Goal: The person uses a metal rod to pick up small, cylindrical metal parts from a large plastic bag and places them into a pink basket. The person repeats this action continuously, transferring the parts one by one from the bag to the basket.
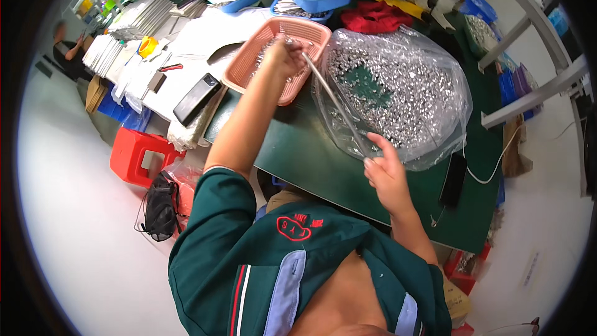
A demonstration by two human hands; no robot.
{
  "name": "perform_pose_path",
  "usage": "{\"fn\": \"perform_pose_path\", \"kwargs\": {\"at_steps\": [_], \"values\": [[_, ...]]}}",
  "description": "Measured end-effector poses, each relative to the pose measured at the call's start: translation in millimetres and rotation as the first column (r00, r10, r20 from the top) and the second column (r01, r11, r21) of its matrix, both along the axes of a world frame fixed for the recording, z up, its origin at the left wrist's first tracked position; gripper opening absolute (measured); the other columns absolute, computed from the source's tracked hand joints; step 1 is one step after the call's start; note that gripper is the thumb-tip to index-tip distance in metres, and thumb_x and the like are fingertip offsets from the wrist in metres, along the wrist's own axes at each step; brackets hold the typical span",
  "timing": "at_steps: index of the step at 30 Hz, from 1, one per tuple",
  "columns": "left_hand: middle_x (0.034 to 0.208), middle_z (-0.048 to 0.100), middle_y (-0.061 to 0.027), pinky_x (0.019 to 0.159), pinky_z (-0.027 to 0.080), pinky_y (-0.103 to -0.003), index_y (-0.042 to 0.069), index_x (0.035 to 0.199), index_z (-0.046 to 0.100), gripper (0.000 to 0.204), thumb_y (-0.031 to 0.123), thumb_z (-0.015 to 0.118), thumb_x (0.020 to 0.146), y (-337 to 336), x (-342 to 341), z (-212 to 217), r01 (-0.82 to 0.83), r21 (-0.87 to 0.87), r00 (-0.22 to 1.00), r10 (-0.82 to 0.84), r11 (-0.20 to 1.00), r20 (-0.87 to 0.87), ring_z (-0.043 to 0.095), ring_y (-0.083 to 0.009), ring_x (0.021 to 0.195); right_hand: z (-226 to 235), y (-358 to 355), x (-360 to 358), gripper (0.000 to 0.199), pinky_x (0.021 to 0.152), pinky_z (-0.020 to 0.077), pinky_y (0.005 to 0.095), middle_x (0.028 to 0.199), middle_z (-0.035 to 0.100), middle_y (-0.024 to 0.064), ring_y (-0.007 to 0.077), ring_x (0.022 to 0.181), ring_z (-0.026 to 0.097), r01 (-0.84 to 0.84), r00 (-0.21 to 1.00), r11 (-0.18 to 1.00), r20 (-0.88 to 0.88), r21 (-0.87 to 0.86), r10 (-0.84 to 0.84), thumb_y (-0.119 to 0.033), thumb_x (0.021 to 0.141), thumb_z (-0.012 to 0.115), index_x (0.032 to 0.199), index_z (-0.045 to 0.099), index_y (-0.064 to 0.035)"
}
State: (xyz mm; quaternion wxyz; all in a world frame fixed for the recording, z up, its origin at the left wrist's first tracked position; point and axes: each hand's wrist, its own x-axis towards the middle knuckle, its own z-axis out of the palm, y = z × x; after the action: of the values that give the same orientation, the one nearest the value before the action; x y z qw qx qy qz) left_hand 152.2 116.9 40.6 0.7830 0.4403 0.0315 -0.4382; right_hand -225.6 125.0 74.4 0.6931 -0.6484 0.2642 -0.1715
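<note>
Silver rod (333,102) spans our hands: our left hand (285,55) grips its far end over the pink basket (249,62). Right of that basket, our right hand (384,171) pinches its near end beside the clear bag (423,68) of metal parts.

Clear plastic bag (398,87) of silvery parts beside a dark phone (196,99).

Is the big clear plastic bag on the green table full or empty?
Partly full: the clear plastic bag holds many small silver parts, with a bare green patch in the middle.
</note>
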Motion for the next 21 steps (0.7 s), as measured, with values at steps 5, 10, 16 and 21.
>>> {"fn": "perform_pose_path", "kwargs": {"at_steps": [5, 10, 16, 21], "values": [[0.095, 0.065, -0.0206, 0.064, 0.051, -0.037, -0.004, 0.096, 0.055, 0.074, 0.064, 0.027, 0.096, 0.7, 15.3, -3.9, -0.001, -0.147, 0.997, -0.010, 0.989, -0.076, 0.059, -0.0262, 0.072, -31.5, -6.6, -62.8, 0.027, 0.051, 0.0331, 0.0193, 0.070, 0.051, -0.0031, 0.0016, 0.060, 0.042, 0.270, 0.942, 0.961, 0.225, -0.062, -0.250, -0.012, 0.095, 0.057, 0.116, 0.055, 0.0036], [0.079, 0.065, -0.0070, 0.060, 0.047, -0.024, 0.001, 0.087, 0.062, 0.021, 0.021, 0.060, 0.092, -9.1, -101.9, 22.6, 0.339, -0.032, 0.795, -0.268, 0.940, 0.544, 0.055, -0.0101, 0.063, -59.4, -30.5, -86.7, 0.016, 0.049, 0.0299, 0.0182, 0.067, 0.047, -0.0051, 0.0017, 0.057, 0.039, 0.408, 0.884, 0.898, 0.171, 0.167, -0.434, -0.017, 0.098, 0.054, 0.097, 0.056, -0.0008], [0.083, 0.065, -0.0061, 0.066, 0.049, -0.032, 0.003, 0.091, 0.067, 0.014, 0.015, 0.068, 0.085, -29.5, -177.7, -3.7, 0.318, 0.465, -0.093, -0.461, 0.826, 0.883, 0.061, -0.0178, 0.073, -84.9, -31.5, -81.8, 0.018, 0.052, 0.0316, 0.0213, 0.066, 0.046, -0.0055, 0.0028, 0.060, 0.037, 0.591, 0.804, 0.793, 0.018, -0.148, -0.595, -0.017, 0.096, 0.058, 0.088, 0.059, -0.0010], [0.102, 0.062, -0.0113, 0.084, 0.048, -0.040, 0.007, 0.097, 0.069, 0.018, 0.012, 0.069, 0.080, -49.2, -184.2, -41.5, 0.285, 0.360, -0.417, -0.223, 0.888, 0.881, 0.058, -0.0315, 0.096, -100.9, -31.1, -84.7, 0.016, 0.049, 0.0274, 0.0179, 0.068, 0.045, -0.0069, 0.0003, 0.057, 0.036, 0.569, 0.814, 0.796, 0.000, -0.206, -0.581, -0.017, 0.096, 0.056, 0.091, 0.060, -0.0028]]}}
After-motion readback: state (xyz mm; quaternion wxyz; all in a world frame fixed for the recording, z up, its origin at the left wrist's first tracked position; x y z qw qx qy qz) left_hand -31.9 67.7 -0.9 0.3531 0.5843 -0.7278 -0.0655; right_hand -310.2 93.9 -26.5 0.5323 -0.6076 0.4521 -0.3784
